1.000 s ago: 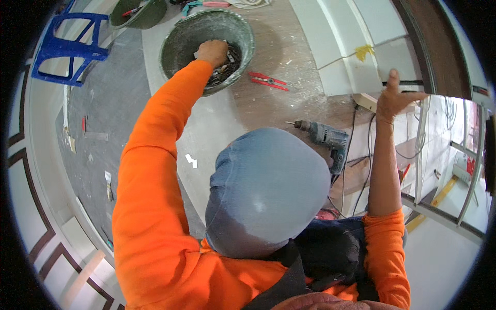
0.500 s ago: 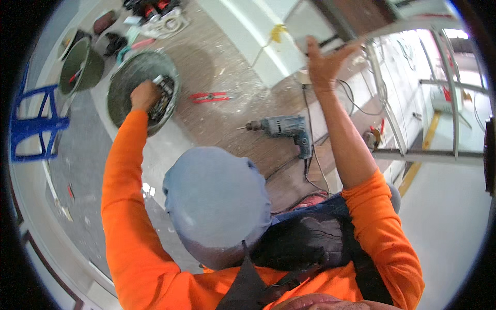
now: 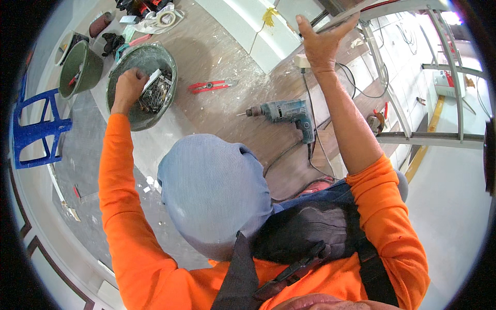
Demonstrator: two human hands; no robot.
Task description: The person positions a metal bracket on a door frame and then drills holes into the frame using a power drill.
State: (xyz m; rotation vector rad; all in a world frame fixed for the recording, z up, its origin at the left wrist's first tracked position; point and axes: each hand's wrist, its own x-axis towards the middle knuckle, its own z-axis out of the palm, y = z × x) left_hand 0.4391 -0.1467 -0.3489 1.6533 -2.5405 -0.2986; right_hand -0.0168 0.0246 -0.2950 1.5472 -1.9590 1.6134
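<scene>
Counts one drill [image 3: 284,112] mid-frame, two green buckets [image 3: 147,56] upper left: one red item [image 3: 75,77] in smaller, metal bits [image 3: 155,98] in larger. Curls left hand [image 3: 129,85] inside larger, pinch unclear; spreads right hand [image 3: 323,49], upper right.

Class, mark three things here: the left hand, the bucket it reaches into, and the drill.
Left hand [image 3: 128,88]: head view, middle of the hand.
Bucket [image 3: 147,59]: head view, bare inner wall.
Drill [image 3: 285,110]: head view, middle of the body.

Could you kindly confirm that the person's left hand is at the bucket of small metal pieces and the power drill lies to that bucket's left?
Not quite: the head view shows the power drill to the right of the bucket; the left hand is indeed there.
</scene>
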